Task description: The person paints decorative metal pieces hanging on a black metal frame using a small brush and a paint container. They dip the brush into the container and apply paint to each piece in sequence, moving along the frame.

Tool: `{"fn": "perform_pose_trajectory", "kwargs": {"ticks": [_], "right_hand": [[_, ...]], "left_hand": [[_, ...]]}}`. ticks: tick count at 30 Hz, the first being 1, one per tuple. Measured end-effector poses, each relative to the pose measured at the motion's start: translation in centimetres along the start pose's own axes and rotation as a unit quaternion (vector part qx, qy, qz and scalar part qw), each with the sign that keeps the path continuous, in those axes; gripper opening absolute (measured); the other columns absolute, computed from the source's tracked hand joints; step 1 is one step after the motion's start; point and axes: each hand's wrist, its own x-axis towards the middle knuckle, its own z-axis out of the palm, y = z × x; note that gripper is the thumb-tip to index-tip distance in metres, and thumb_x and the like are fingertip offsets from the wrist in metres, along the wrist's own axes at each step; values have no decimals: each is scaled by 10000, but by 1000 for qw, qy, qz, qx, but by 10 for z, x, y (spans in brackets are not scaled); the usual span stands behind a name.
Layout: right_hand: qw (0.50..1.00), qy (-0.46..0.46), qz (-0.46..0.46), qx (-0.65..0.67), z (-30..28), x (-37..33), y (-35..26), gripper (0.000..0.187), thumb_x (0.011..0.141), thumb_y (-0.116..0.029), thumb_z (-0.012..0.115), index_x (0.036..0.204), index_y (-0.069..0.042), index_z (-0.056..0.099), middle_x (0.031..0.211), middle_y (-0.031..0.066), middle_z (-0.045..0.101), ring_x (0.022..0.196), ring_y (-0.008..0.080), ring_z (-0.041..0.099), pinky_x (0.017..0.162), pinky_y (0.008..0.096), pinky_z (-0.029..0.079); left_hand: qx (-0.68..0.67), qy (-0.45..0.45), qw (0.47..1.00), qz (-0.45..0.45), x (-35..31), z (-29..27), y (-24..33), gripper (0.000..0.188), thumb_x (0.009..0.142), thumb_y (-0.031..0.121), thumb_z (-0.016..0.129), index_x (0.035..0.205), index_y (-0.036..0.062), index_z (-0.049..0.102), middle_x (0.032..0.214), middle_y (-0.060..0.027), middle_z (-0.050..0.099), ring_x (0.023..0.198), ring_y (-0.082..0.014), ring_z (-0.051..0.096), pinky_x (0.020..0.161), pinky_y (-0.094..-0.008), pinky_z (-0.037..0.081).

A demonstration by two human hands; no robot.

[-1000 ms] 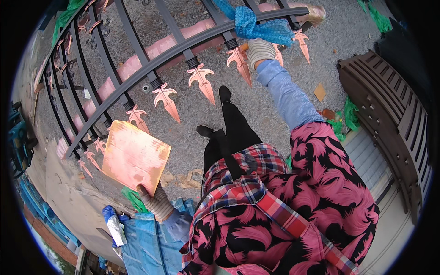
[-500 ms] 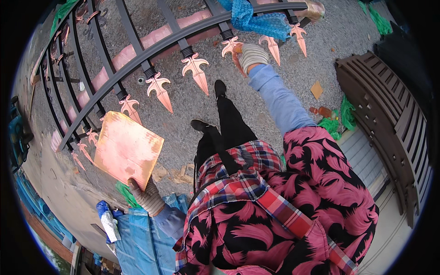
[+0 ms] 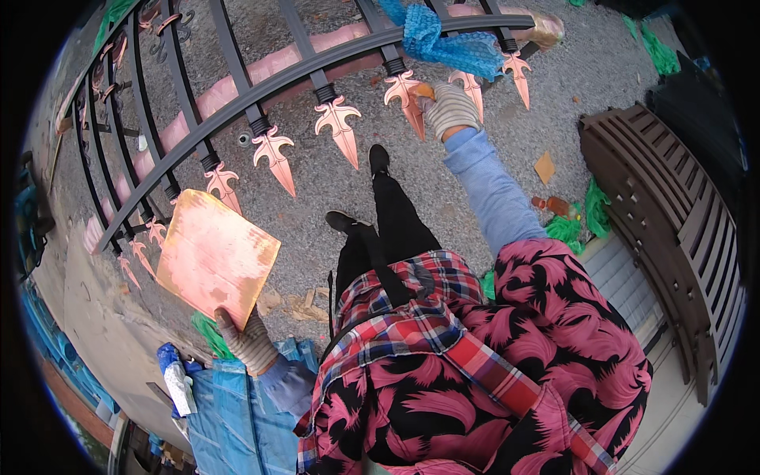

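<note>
while i look down from the head camera, i see my left hand [image 3: 249, 342] in a striped knit glove, low on the left side. its fingers are closed on the bottom edge of a flat square orange-pink board [image 3: 215, 255] with worn, dusty spots. the board tilts up and away from the hand, over the grey gravel ground [image 3: 332, 190].

my right hand [image 3: 450, 108], also in a striped knit glove, is stretched far out at the top. it is at a copper-coloured metal spear tip [image 3: 408, 99] on a dark grey iron fence panel [image 3: 261, 83] that lies flat on the gravel. the fingers are curled up against that tip, and a small orange thing [image 3: 423, 91] peeks out of the hand. i cannot tell what it is.

more copper spear tips run in a row along the curved rail, to the left and right of this one. a bunch of blue netting [image 3: 443, 43] is wrapped on the rail just above the right hand.

my black shoes [image 3: 378, 158] stand on the gravel between the two hands. a brown slatted bench [image 3: 673, 229] is at the right, well apart from the hand. a blue plastic sheet [image 3: 229, 419] lies just below the left hand.
</note>
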Motion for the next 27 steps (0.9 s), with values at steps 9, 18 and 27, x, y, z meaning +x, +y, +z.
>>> {"fn": "perform_pose_trajectory", "kwargs": {"ticks": [9, 18, 27], "right_hand": [[989, -14, -82, -126, 27, 46, -50, 241, 733, -256, 589, 850, -52, 640, 818, 151, 619, 758, 299, 600, 651, 397, 476], [985, -42, -66, -152, 9, 51, -37, 244, 705, -241, 631, 860, -52, 638, 864, 166, 613, 768, 303, 597, 679, 389, 479], [988, 27, -33, -148, -5, 38, -20, 214, 739, -214, 602, 926, -111, 621, 917, 141, 605, 861, 299, 574, 714, 382, 462]], "left_hand": [[-25, 20, 999, -30, -11, 3, -8, 635, 737, 234, 638, 1219, -44, 333, 1213, -135, 411, 1115, -263, 384, 990, -416, 292], [-44, 57, 997, -5, -19, -17, -5, 625, 728, 214, 645, 1224, -17, 343, 1220, -128, 417, 1126, -266, 381, 992, -439, 285], [-57, 88, 994, 4, -23, -33, 2, 649, 711, 202, 667, 1226, -15, 337, 1210, -125, 429, 1109, -273, 399, 978, -443, 304]]}}
